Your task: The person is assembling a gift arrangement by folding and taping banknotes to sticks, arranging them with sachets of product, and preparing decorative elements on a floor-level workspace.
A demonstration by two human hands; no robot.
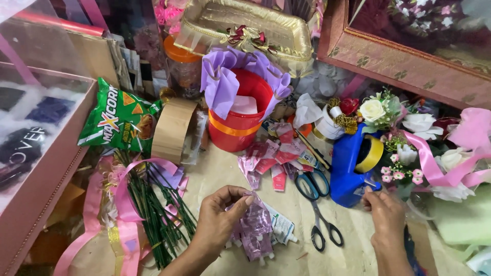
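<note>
**Hands at work among sachets, tape and ribbon**

The left hand sits low in the middle of the view, its fingers bunched and pinching the top of a cluster of small pink sachets. The cluster hangs just under the fingertips and lies over the cloth-covered table, with a white tube tucked against its right side. The right hand reaches up to the blue tape dispenser; its fingertips touch the lower front of the dispenser, drawn together as if nipping the tape end, though the tape itself is too thin to make out. A yellow tape roll sits in the dispenser's top.

Between the two hands lie blue-handled scissors, blades pointing down, with black-handled scissors just below them. More loose pink sachets are scattered above the scissors, in front of a red bucket trimmed with purple paper. Left of the bucket stand a brown paper roll and a green snack bag. A bundle of green stems tied with pink ribbon lies at the left. Artificial white and pink flowers crowd the right side behind the dispenser.
</note>
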